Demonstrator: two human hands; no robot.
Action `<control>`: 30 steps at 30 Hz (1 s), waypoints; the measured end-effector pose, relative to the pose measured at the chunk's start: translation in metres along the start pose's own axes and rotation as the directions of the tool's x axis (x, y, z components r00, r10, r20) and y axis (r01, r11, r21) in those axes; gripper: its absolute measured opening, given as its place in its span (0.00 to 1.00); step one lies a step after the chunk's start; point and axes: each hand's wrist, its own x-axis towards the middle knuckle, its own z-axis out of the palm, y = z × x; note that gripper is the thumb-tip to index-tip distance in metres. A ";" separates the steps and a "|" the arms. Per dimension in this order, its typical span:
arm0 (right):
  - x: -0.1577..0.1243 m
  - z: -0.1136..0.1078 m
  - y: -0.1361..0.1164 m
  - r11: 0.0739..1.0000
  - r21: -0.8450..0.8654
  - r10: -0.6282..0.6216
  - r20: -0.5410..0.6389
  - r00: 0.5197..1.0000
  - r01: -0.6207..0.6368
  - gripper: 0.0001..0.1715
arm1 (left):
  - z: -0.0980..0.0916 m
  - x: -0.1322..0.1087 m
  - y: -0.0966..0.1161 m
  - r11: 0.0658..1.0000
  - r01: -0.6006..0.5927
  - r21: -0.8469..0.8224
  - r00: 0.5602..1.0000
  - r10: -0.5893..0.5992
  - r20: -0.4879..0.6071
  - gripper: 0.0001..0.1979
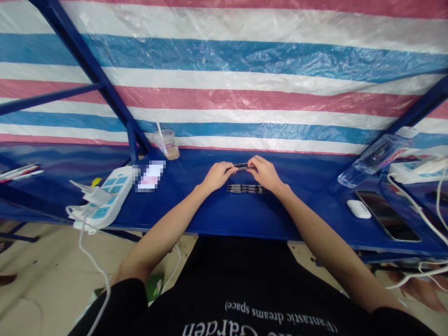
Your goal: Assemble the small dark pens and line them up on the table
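Between my two hands lie dark pens (pixel 241 166), side by side and level, just over the blue table. My left hand (pixel 220 176) pinches their left ends with thumb and fingers. At the other ends, the fingers of my right hand (pixel 264 172) close round the tips. How many pens are held I cannot tell; at least two show. Closer to me, a row of several dark pens with clear barrels (pixel 245 189) rests on the table, lined up parallel and touching or nearly so.
Left of my hands are a white power strip (pixel 117 193), a blurred phone screen (pixel 150 176) and a plastic cup with a straw (pixel 168 143). On the right lie a clear bottle (pixel 374 158), a white earphone case (pixel 359 209) and a dark phone (pixel 388 217). Blue frame bars (pixel 94 70) rise at both sides.
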 end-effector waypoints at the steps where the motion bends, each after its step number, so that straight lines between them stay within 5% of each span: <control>1: 0.000 0.000 0.000 1.000 0.005 -0.001 0.001 1.000 0.001 0.04 | 0.001 0.000 -0.001 1.000 -0.010 0.004 1.000 0.010 -0.008 0.15; 10: -0.001 0.008 0.007 1.000 0.016 0.014 0.068 0.998 -0.015 0.06 | 0.000 0.000 -0.011 0.998 -0.060 -0.006 0.990 0.058 -0.128 0.09; 20: -0.001 0.001 -0.002 0.999 0.043 -0.001 0.030 1.000 0.000 0.06 | 0.004 0.000 -0.004 0.999 -0.024 -0.029 0.999 0.023 -0.032 0.18; 30: 0.000 0.007 0.001 0.999 0.034 0.021 0.066 0.998 -0.023 0.12 | 0.002 0.000 -0.005 0.998 0.012 -0.060 0.997 -0.017 -0.077 0.13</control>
